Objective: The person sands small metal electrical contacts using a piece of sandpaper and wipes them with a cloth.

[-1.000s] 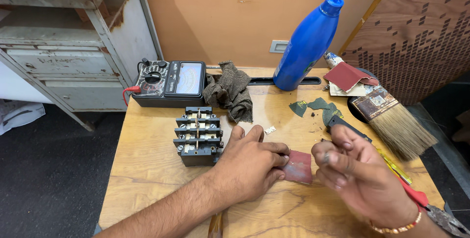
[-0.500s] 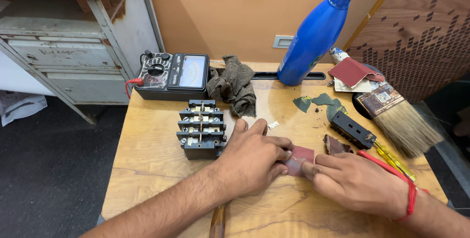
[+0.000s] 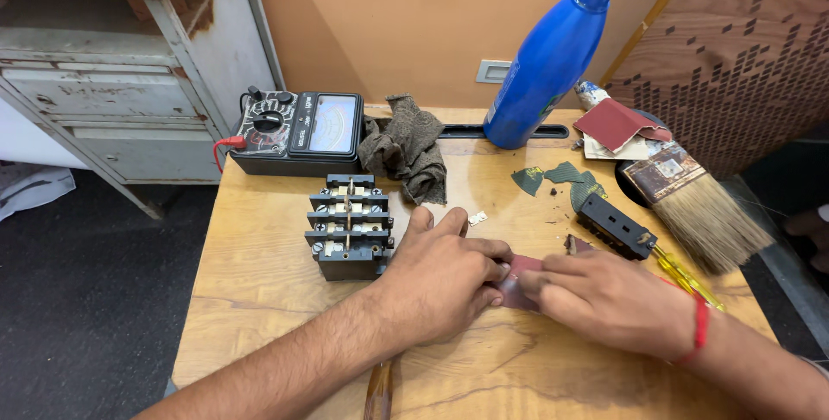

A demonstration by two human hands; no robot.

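A small reddish-brown piece of sandpaper (image 3: pixel 520 282) lies flat on the wooden table (image 3: pixel 259 290). My left hand (image 3: pixel 440 277) presses its left edge down with the fingertips. My right hand (image 3: pixel 604 299) lies palm down on its right side, fingertips pinched on the sheet; anything small beneath the fingers is hidden. A black electrical contactor block (image 3: pixel 348 226) with screw terminals stands just left of my left hand.
An analog multimeter (image 3: pixel 298 133), a dark rag (image 3: pixel 406 148) and a tilted blue bottle (image 3: pixel 553 53) are at the back. A paintbrush (image 3: pixel 699 204), more sandpaper (image 3: pixel 615 122), a black plastic part (image 3: pixel 615 226), a yellow-handled screwdriver (image 3: pixel 686 277) and green scraps (image 3: pixel 561 176) lie right. A grey metal cabinet (image 3: pixel 112 83) stands left.
My right hand has come down from a raised, palm-up pose onto the sandpaper. My left hand has stayed on the sheet. The view has shifted slightly.
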